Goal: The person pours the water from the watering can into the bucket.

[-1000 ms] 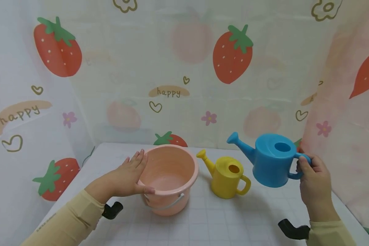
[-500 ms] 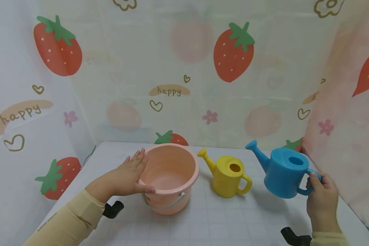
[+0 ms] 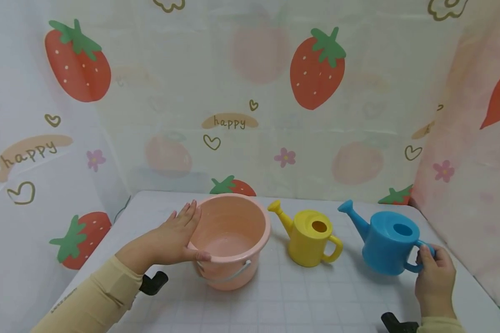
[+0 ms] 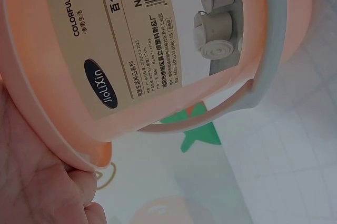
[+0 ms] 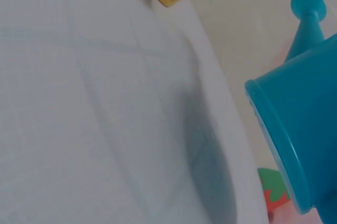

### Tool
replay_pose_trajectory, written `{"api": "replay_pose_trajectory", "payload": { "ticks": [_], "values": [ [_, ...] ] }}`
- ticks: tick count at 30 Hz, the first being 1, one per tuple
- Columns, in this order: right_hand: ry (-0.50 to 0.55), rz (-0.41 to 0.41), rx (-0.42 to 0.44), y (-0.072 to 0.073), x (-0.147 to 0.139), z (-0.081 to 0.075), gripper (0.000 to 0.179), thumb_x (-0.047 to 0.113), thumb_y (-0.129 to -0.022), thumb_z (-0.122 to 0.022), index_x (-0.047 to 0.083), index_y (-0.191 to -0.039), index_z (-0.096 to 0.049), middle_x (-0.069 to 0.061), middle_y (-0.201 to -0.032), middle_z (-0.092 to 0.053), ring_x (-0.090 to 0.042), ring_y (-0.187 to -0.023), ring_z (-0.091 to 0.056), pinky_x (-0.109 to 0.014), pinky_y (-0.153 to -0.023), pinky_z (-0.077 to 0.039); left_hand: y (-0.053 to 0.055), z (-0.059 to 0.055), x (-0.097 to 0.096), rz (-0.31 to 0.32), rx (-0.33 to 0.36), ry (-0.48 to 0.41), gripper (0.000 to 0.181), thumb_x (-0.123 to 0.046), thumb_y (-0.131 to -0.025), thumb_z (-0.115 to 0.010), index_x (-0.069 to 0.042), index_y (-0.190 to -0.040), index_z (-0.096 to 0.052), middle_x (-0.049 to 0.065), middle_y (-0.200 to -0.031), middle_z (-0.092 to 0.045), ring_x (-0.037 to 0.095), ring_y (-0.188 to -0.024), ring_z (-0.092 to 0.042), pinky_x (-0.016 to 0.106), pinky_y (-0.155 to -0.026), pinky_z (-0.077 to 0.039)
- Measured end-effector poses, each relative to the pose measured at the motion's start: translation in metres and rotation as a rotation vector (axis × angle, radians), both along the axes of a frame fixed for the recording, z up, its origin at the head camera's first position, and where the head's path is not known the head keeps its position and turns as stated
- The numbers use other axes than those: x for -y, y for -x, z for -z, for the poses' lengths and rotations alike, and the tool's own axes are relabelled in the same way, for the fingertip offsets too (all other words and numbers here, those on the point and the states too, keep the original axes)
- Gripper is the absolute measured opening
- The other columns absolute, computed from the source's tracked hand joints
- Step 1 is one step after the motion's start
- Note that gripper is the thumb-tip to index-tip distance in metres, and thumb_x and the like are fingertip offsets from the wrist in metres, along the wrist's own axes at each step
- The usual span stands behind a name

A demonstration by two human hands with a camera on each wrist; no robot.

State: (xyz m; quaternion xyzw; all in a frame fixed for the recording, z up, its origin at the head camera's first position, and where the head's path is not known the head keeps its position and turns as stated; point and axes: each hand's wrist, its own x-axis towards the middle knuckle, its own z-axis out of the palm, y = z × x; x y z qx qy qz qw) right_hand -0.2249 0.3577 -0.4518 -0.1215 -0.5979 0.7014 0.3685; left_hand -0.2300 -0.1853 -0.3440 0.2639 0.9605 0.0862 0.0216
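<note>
My left hand (image 3: 172,239) rests on the left rim of a pink plastic bucket (image 3: 233,217), fingers straight and thumb laid along the front of the rim. A label and a pale carrying handle (image 4: 271,39) show on the bucket's side in the left wrist view. On the right, my right hand (image 3: 435,277) grips a blue watering can (image 3: 389,247) by its handle. In the right wrist view the can's base hangs a little above its shadow on the table. Between bucket and blue can stands a yellow watering can (image 3: 308,243), its spout pointing left.
The white table (image 3: 283,310) has a faint grid pattern. A curtain (image 3: 241,92) printed with strawberries closes off the back and sides. Black camera mounts (image 3: 153,283) stick out from both wrists.
My right hand has carried the blue watering can down and to the right, away from the yellow one. The left hand, bucket and yellow can have stayed in place.
</note>
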Motion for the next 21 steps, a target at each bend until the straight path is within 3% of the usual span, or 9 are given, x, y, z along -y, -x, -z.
{"api": "replay_pose_trajectory", "payload": {
  "ticks": [6,11,21],
  "values": [
    [-0.012,-0.011,0.127,-0.007,0.004,0.002,0.018,0.025,-0.093,-0.051,0.010,-0.086,-0.055,0.002,-0.075,-0.045,-0.011,-0.076,-0.040,-0.014,-0.061,-0.035,-0.001,-0.002,-0.001,-0.004,0.021,-0.014,0.120,-0.079,-0.070,-0.045,0.008,-0.143,-0.007,0.025,-0.150,0.001,0.037,-0.138,0.000,0.054,-0.108,-0.007],
    [0.029,-0.025,0.154,-0.013,0.017,-0.003,0.018,0.021,-0.094,-0.049,0.007,-0.084,-0.053,0.001,-0.075,-0.044,-0.014,-0.078,-0.038,-0.015,-0.065,-0.035,-0.003,-0.003,0.000,0.000,0.026,-0.015,0.120,-0.080,-0.070,-0.044,0.008,-0.143,-0.008,0.026,-0.149,0.001,0.038,-0.138,0.000,0.055,-0.108,-0.008],
    [0.031,-0.006,0.189,-0.018,0.014,0.013,0.022,0.023,-0.096,-0.045,0.005,-0.086,-0.052,0.002,-0.077,-0.043,-0.013,-0.080,-0.037,-0.013,-0.068,-0.035,-0.001,-0.002,-0.001,-0.001,0.013,0.000,0.120,-0.080,-0.070,-0.043,0.009,-0.143,-0.008,0.027,-0.149,-0.001,0.039,-0.137,-0.002,0.055,-0.107,-0.009]
  ]
}}
